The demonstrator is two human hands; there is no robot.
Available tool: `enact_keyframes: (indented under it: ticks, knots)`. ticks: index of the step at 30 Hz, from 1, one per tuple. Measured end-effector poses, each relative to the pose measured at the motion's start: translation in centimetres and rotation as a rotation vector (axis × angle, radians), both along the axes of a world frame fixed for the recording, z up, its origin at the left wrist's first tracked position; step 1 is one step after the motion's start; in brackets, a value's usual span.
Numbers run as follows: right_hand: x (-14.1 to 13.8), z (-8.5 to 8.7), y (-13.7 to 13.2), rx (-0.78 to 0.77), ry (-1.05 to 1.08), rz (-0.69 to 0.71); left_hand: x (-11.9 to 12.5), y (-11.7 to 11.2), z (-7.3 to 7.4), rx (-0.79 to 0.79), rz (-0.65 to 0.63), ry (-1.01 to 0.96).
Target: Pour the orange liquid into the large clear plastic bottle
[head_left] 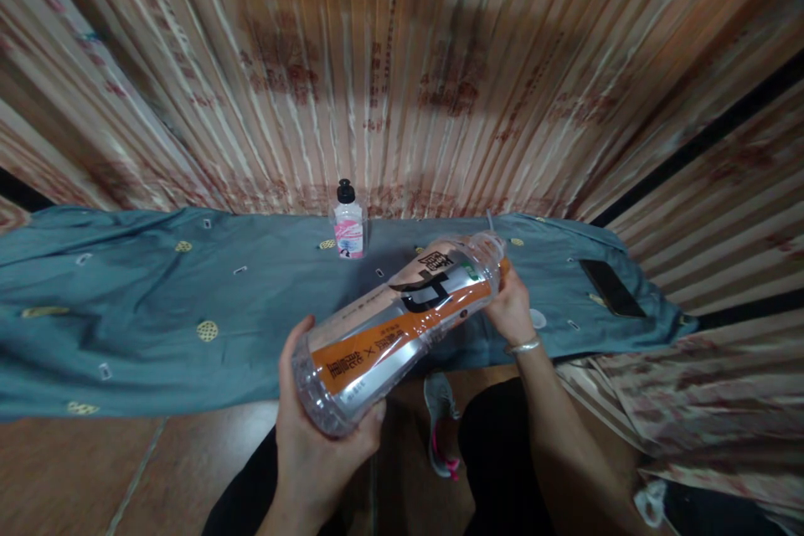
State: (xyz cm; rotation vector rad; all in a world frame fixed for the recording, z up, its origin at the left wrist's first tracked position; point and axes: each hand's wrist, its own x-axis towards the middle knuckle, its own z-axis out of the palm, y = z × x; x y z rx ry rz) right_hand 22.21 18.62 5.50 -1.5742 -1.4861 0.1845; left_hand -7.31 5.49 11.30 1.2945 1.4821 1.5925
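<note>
While the left hand point(312, 448) grips the bottle point(402, 322) at its base, fingers spread wide, and the right hand point(512, 301) curls round its neck, light, even pressure should prevent dents.

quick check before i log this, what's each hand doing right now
Left hand: holding the base end of the orange-and-silver-labelled clear plastic bottle.
Right hand: holding the same bottle near its neck, fingers partly hidden.
</note>
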Motion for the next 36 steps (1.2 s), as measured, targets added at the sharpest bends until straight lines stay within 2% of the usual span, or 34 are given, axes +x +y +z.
enact_keyframes:
  ticks: [14, 19, 25, 36]
  knots:
    - [0.15, 0.76, 0.11, 0.007, 0.063, 0.0, -0.08, 0.23, -0.27, 0.042, 0.025, 0.012]
    - [0.29, 0.53, 0.31, -0.005, 0.072, -0.008, -0.62, 0.41, -0.51, 0.074, -0.045, 0.106]
    - [0.4, 0.08, 0.28, 0.018, 0.016, -0.007, -0.2, 0.32, -0.5, 0.034, 0.01, 0.009]
    - [0.39, 0.07, 0.0, -0.003, -0.034, -0.011, 0.04, 0.22, -0.13, 0.02, 0.024, 0.008]
